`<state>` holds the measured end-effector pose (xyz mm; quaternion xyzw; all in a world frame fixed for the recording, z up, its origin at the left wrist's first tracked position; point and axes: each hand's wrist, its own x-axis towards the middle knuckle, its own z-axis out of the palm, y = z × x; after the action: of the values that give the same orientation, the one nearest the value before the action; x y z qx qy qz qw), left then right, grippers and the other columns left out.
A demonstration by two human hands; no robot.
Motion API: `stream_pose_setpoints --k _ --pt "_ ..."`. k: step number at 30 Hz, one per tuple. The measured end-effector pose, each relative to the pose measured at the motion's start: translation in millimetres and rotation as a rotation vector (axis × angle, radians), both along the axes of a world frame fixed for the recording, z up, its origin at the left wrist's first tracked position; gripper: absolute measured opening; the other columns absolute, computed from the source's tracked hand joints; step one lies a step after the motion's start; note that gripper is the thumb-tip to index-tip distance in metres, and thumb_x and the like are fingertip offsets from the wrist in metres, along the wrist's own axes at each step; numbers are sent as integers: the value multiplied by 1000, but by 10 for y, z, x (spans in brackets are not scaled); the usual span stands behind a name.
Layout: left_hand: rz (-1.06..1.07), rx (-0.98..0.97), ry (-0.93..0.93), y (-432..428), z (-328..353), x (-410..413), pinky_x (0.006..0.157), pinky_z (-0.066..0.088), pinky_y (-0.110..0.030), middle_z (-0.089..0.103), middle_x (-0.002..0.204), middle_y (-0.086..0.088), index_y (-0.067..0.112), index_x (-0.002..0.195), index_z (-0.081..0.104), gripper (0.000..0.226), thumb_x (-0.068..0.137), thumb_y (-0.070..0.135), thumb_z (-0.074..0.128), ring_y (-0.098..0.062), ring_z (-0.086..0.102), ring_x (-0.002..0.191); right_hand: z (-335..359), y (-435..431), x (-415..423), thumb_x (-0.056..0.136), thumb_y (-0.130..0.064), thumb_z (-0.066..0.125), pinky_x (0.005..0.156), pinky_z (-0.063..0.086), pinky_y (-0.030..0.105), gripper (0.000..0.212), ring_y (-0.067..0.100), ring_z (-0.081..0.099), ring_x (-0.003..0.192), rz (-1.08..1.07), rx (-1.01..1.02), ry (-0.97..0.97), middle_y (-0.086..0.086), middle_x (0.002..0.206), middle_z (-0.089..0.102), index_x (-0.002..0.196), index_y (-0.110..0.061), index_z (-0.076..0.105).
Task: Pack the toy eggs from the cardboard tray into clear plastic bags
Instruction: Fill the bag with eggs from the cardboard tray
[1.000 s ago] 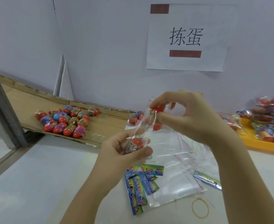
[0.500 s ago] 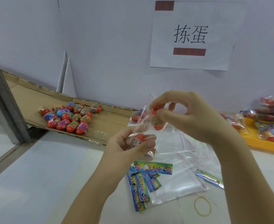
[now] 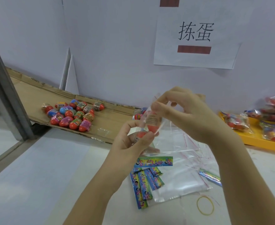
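A clear plastic bag (image 3: 159, 127) hangs between my hands above the table, with red toy eggs (image 3: 151, 121) inside it. My left hand (image 3: 130, 142) grips the bag's lower part around one egg. My right hand (image 3: 187, 114) pinches the bag's top edge between thumb and fingers. Several more toy eggs (image 3: 72, 116), red with coloured wrappers, lie clustered on the flat cardboard tray (image 3: 110, 120) at the left. Another egg (image 3: 138, 116) sits just behind my hands.
A stack of empty clear bags (image 3: 182, 172) and several colourful paper labels (image 3: 146, 181) lie under my hands. A yellow rubber band (image 3: 205, 205) lies nearer me. A yellow tray (image 3: 256, 138) with filled bags (image 3: 273, 114) stands at right. A metal post (image 3: 5, 95) rises at left.
My hands have closed in together and the bag has bunched up. The egg under my right hand has slid lower into the bag, toward my left hand.
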<state>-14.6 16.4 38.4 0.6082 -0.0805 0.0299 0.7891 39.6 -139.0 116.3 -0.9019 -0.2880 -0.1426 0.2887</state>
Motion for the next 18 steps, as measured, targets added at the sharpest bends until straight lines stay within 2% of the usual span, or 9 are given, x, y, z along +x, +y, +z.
stream_pose_setpoints --k 3,8,13,18 --pt "-9 -15 2 22 1 0 59 54 -18 77 97 -2 19 112 55 46 70 32 67 -23 74 74 -1 -44 3 60 -87 39 98 32 38 54 5 39 113 28 58 65 -24 104 46 86 -47 64" --pt "-13 24 -20 16 -23 -2 78 59 -29 76 99 -4 23 111 58 53 63 41 72 -28 74 81 -22 25 -25 56 -79 59 96 30 31 46 5 32 116 74 23 78 -25 109 38 90 -48 60" --pt "14 -9 -29 10 -34 14 67 58 -24 76 91 -4 20 107 59 49 63 35 73 -27 74 75 -42 94 -41 70 -62 55 100 28 33 22 1 28 108 86 2 1 -28 108 35 78 -42 62" --pt "28 -96 -46 -8 -25 2 61 57 -24 76 85 -3 15 106 60 52 59 33 75 -24 74 70 -23 92 -59 75 -61 51 98 25 32 20 0 26 105 66 4 -49 -23 109 36 69 -44 58"
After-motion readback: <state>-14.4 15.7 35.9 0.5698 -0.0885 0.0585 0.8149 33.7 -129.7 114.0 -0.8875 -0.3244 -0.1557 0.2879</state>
